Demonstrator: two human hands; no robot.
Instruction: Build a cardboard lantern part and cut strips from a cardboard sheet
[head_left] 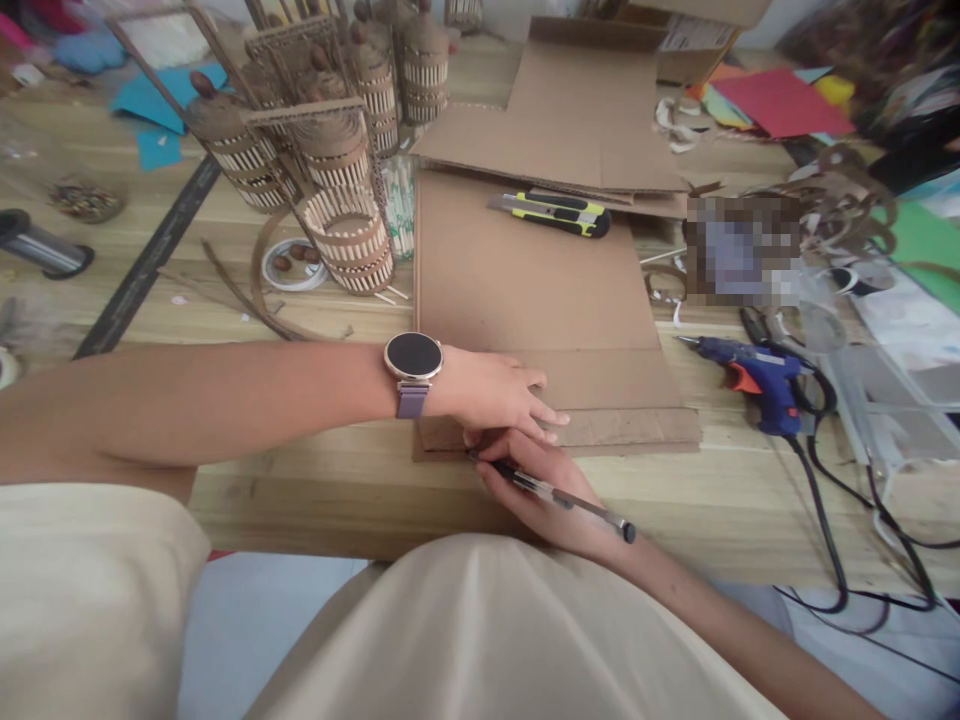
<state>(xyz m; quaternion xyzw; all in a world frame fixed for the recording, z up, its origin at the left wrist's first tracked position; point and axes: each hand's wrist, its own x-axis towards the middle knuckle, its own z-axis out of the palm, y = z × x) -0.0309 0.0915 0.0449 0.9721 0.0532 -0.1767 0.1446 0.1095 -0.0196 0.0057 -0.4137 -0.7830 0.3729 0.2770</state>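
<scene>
My right hand (pixel 536 480) grips a pen (pixel 559 497), its tip at a dark line along the near edge of a cardboard strip (pixel 622 430). The strip lies across the front of a large cardboard sheet (pixel 540 290). Fingers spread, my left hand (pixel 499 390) presses flat on the strip and sheet, just beyond the pen tip. The left wrist wears a round watch. A yellow-green and black utility knife (pixel 559 213) rests on the far part of the sheet with some blade out.
Left of the sheet stand an open stick-and-cardboard cup (pixel 350 240) and several lidded ones behind it. A tape roll (pixel 292 263) holds small brown balls. On the right lie a blue glue gun (pixel 765 375) with its cord and curled cardboard strips (pixel 840 205).
</scene>
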